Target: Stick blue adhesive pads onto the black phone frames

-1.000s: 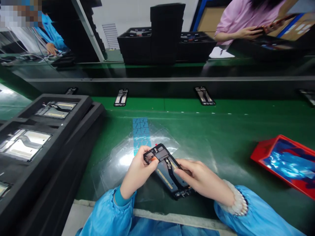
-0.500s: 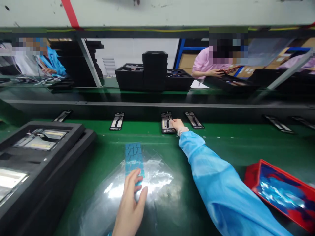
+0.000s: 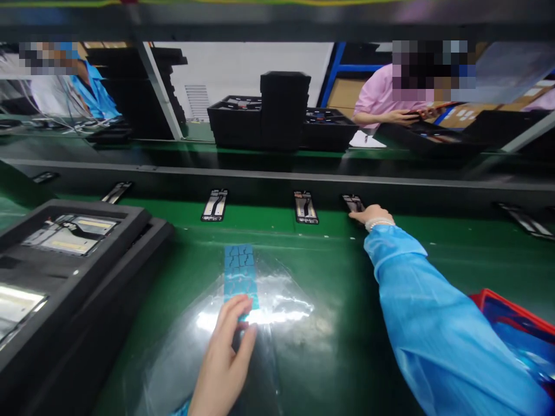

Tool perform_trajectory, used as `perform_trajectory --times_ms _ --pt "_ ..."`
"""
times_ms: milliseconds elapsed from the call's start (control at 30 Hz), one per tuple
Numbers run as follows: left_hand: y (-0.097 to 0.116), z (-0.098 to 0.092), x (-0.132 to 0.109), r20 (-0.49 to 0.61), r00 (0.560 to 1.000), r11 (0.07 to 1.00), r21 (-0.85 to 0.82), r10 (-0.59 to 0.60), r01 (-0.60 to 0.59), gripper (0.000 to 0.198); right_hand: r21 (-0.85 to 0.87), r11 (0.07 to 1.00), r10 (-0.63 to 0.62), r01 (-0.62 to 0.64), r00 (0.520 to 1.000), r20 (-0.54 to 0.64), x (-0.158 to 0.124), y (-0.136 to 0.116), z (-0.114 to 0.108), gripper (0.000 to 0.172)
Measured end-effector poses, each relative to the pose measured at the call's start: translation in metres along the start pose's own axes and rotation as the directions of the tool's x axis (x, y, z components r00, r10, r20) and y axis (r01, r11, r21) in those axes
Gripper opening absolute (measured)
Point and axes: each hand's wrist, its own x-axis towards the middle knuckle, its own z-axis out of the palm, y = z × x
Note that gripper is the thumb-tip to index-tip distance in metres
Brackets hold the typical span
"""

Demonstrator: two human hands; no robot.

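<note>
My right hand [image 3: 373, 215] reaches to the far strip of the green bench, its fingers closed on the edge of a phone screen [image 3: 352, 202]. The hand hides part of that screen. Left of it lie two more phone screens, one nearby [image 3: 306, 207] and another [image 3: 215, 205] farther off, backs up with dark flex cables. My left hand [image 3: 228, 352] is low in the middle, thumb and fingers apart. Its fingertips rest at the lower end of a blue sheet of cut pieces [image 3: 239, 263], which lies on clear plastic film [image 3: 173, 352].
Black foam trays [image 3: 130, 216] holding screens stand at left. A red bin [image 3: 515, 312] with shiny blue contents is at right. A ledge [image 3: 269, 176] runs behind the screens. Beyond it are black boxes [image 3: 284, 110] and a person in pink [image 3: 377, 95].
My right hand has left one phone screen and moved right to the neighbouring one. My left hand stays by the blue sheet. The view has tilted down and shifted left.
</note>
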Motion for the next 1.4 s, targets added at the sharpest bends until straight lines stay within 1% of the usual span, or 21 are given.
perform_trajectory --times_ms 100,167,200,267,300,367,433,467,533,600,667,733,800,867,900,967,1033,1133,1233,1333,1400 --pt "-0.002 -0.012 0.004 -0.058 0.997 0.996 0.072 0.055 -0.051 0.028 -0.121 0.977 0.178 -0.178 0.984 -0.009 -0.013 -0.010 -0.012 0.066" --pt "-0.007 -0.022 0.006 -0.073 0.994 0.985 0.160 0.079 -0.067 0.029 -0.156 0.969 0.196 -0.193 0.980 0.010 -0.042 -0.017 -0.016 0.073" --pt "-0.010 -0.028 0.008 -0.061 0.994 0.974 0.216 0.087 -0.072 0.029 -0.166 0.973 0.167 -0.160 0.986 0.029 -0.065 -0.019 -0.016 0.076" --pt "-0.016 -0.039 0.010 0.005 0.993 0.933 0.340 0.119 -0.114 0.030 -0.187 0.982 0.039 -0.024 0.996 0.075 -0.123 -0.020 -0.015 0.082" --pt "-0.020 -0.044 0.010 0.052 0.989 0.906 0.398 0.136 -0.146 0.030 -0.228 0.965 -0.113 0.128 0.991 0.077 -0.156 -0.017 -0.013 0.085" --pt "-0.025 -0.051 0.011 0.144 0.979 0.854 0.481 0.146 -0.198 0.033 -0.319 0.885 -0.326 0.339 0.941 0.093 -0.219 -0.007 -0.008 0.085" --pt "-0.028 -0.054 0.013 0.228 0.964 0.816 0.525 0.138 -0.241 0.038 -0.346 0.832 -0.423 0.433 0.900 0.110 -0.268 0.009 -0.001 0.080" --pt "-0.028 -0.053 0.015 0.267 0.954 0.801 0.539 0.134 -0.263 0.042 -0.350 0.818 -0.452 0.457 0.886 0.101 -0.285 0.016 0.003 0.076" --pt "-0.028 -0.050 0.018 0.338 0.932 0.771 0.555 0.132 -0.311 0.054 -0.344 0.800 -0.503 0.492 0.862 0.064 -0.306 0.027 0.009 0.073" --pt "-0.028 -0.045 0.020 0.390 0.911 0.745 0.568 0.133 -0.351 0.066 -0.302 0.783 -0.563 0.543 0.826 0.026 -0.314 0.028 0.011 0.071" --pt "-0.029 -0.040 0.022 0.412 0.901 0.722 0.583 0.134 -0.373 0.071 -0.198 0.754 -0.637 0.627 0.771 0.012 -0.314 0.018 0.011 0.064" --pt "-0.030 -0.036 0.023 0.394 0.909 0.711 0.600 0.138 -0.368 0.066 -0.040 0.696 -0.716 0.717 0.697 0.028 -0.312 -0.001 0.011 0.049" --pt "-0.031 -0.032 0.022 0.339 0.927 0.716 0.606 0.160 -0.346 0.057 0.110 0.620 -0.784 0.777 0.617 0.062 -0.310 -0.026 0.015 0.033" --pt "-0.032 -0.030 0.022 0.286 0.941 0.728 0.604 0.182 -0.324 0.047 0.197 0.557 -0.830 0.807 0.551 0.093 -0.305 -0.051 0.021 0.023" --pt "-0.032 -0.030 0.022 0.267 0.945 0.734 0.601 0.189 -0.317 0.043 0.213 0.539 -0.842 0.815 0.530 0.106 -0.301 -0.064 0.025 0.022" --pt "-0.032 -0.029 0.021 0.250 0.948 0.741 0.595 0.196 -0.310 0.038 0.197 0.526 -0.850 0.827 0.502 0.158 -0.292 -0.086 0.031 0.023" --pt "-0.032 -0.028 0.021 0.239 0.951 0.752 0.585 0.197 -0.303 0.035 0.149 0.519 -0.841 0.842 0.471 0.266 -0.282 -0.105 0.036 0.025" --pt "-0.031 -0.027 0.022 0.229 0.954 0.772 0.566 0.191 -0.290 0.032 0.120 0.480 -0.819 0.869 0.395 0.415 -0.271 -0.126 0.043 0.022" --pt "-0.030 -0.026 0.023 0.228 0.957 0.788 0.549 0.181 -0.280 0.029 0.147 0.454 -0.816 0.879 0.344 0.465 -0.268 -0.140 0.047 0.017" --pt "-0.030 -0.030 0.025 0.247 0.953 0.801 0.528 0.174 -0.283 0.031 0.169 0.450 -0.818 0.877 0.329 0.471 -0.270 -0.146 0.041 0.014" --pt "-0.030 -0.035 0.025 0.289 0.942 0.807 0.507 0.172 -0.303 0.043 0.168 0.461 -0.821 0.871 0.347 0.453 -0.271 -0.143 0.032 0.016"
